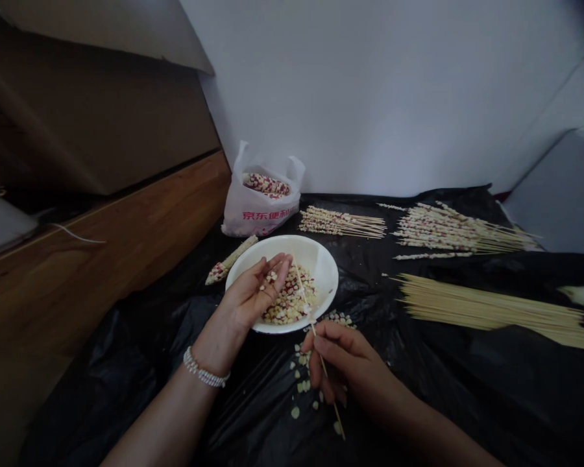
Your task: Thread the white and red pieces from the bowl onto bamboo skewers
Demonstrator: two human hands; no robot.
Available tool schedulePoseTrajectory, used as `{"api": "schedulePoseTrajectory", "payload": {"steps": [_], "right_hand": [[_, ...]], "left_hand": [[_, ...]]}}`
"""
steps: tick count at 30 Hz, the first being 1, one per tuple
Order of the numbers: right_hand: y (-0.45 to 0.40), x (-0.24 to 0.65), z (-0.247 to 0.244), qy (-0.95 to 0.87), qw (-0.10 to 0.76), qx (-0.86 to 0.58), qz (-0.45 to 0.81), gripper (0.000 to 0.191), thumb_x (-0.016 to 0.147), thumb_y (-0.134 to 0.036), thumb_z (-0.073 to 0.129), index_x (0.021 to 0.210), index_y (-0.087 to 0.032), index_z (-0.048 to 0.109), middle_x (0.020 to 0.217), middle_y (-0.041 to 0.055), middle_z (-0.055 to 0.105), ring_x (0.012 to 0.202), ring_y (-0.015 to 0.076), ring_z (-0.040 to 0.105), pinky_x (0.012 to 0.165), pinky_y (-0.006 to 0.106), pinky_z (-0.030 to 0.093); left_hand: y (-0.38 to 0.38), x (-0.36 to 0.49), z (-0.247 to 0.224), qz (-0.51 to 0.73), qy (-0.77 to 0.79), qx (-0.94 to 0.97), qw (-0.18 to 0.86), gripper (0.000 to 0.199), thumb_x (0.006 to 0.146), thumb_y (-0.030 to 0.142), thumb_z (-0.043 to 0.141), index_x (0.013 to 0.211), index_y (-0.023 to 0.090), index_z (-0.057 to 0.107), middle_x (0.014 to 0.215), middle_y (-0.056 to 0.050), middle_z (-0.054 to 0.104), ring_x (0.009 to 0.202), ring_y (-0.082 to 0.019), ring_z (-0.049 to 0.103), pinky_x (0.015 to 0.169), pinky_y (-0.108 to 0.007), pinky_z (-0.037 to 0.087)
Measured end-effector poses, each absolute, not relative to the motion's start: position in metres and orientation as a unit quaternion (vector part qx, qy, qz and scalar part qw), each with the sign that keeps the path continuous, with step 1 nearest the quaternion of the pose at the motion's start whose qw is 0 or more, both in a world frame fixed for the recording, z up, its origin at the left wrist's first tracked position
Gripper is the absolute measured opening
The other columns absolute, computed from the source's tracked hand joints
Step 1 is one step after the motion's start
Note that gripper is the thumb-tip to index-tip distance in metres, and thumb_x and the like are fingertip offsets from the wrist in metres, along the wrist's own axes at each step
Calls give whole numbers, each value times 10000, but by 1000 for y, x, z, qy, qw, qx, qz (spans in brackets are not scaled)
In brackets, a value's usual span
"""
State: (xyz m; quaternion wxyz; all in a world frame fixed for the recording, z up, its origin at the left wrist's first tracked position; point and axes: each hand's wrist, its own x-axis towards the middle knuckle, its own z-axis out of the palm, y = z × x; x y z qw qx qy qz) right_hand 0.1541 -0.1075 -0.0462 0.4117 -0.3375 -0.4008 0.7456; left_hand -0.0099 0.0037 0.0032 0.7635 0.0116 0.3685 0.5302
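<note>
My left hand [247,293] is cupped palm-up over the left side of a white bowl [329,267], with a few corn kernels [271,277] held in it. My right hand [353,360] pinches a thin bamboo skewer [327,373] in front of the bowl. The skewer slants up and left over the bowl, its tip beside my left fingers, and a pale kernel or two [306,309] sit partway along it. Loose cream and dark red kernels [292,305] lie inside the bowl. Other pale kernels [304,386] are scattered below it, near my right hand.
A plastic bag [246,211] of corn cobs [267,185] stands behind the bowl, and a partly stripped cob [233,258] lies left of it. Two piles of kernel-threaded skewers [338,222] [433,230] and a bundle of bare skewers [481,308] rest on black plastic sheeting [160,350].
</note>
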Motion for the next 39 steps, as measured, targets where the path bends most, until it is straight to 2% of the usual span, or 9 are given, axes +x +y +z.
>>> {"api": "schedulePoseTrajectory", "payload": {"steps": [3, 6, 13, 17, 21, 27, 33, 39], "right_hand": [[-108, 154, -47, -396, 408, -335, 752, 313, 890, -475, 625, 859, -163, 625, 564, -30, 649, 346, 66, 494, 323, 156, 273], [-108, 154, -48, -395, 403, -334, 755, 318, 884, -477, 631, 865, -160, 624, 564, -27, 652, 344, 65, 493, 324, 152, 283], [-108, 151, -47, -394, 389, -338, 761, 350, 862, -505, 644, 857, -155, 619, 559, -28, 647, 337, 60, 489, 319, 146, 288], [-108, 150, -48, -394, 386, -334, 764, 369, 856, -519, 648, 861, -151, 621, 561, -24, 651, 335, 60, 494, 315, 142, 299], [-108, 150, -50, -392, 387, -330, 767, 378, 852, -526, 655, 855, -149, 620, 550, -28, 646, 325, 55, 486, 310, 135, 301], [-109, 151, -52, -391, 385, -331, 768, 374, 855, -523, 652, 856, -150, 623, 557, -23, 656, 335, 58, 505, 314, 132, 301], [-109, 150, -52, -394, 383, -335, 765, 359, 856, -510, 652, 848, -152, 623, 548, -26, 650, 339, 63, 505, 313, 134, 309], [-110, 150, -51, -398, 378, -339, 764, 364, 860, -521, 643, 855, -157, 625, 555, -21, 656, 346, 69, 510, 316, 139, 314]], "left_hand": [[3, -9, 3, 510, 380, 21, 771, 426, 945, 4, 331, 1333, 25, 505, 1058, -211, 718, 916, -232, 749, 749, -301, 640], [1, -7, 6, 508, 387, 36, 768, 469, 915, -61, 323, 1325, 51, 521, 1113, -205, 708, 963, -216, 740, 781, -273, 628], [-5, -1, 15, 561, 381, 45, 733, 486, 918, -71, 353, 1339, 82, 540, 1148, -190, 713, 923, -177, 747, 728, -170, 608], [-3, -1, 15, 580, 380, 25, 720, 462, 929, -26, 405, 1343, 111, 554, 1143, -170, 723, 873, -181, 755, 712, -189, 619], [0, -4, 9, 569, 376, 60, 729, 441, 927, 0, 425, 1320, 123, 582, 1169, -171, 715, 969, -207, 739, 806, -248, 613], [0, -6, 4, 549, 371, 107, 741, 687, 778, -177, 347, 1348, 140, 563, 1237, -169, 686, 1090, -204, 696, 931, -280, 564], [0, -6, -1, 564, 375, 141, 722, 594, 801, -160, 391, 1293, 105, 590, 1231, -184, 687, 1088, -210, 697, 918, -268, 571], [-2, -5, 1, 573, 388, 150, 706, 401, 861, -104, 441, 1131, 90, 665, 1104, -169, 734, 1010, -196, 727, 852, -239, 598]]}}
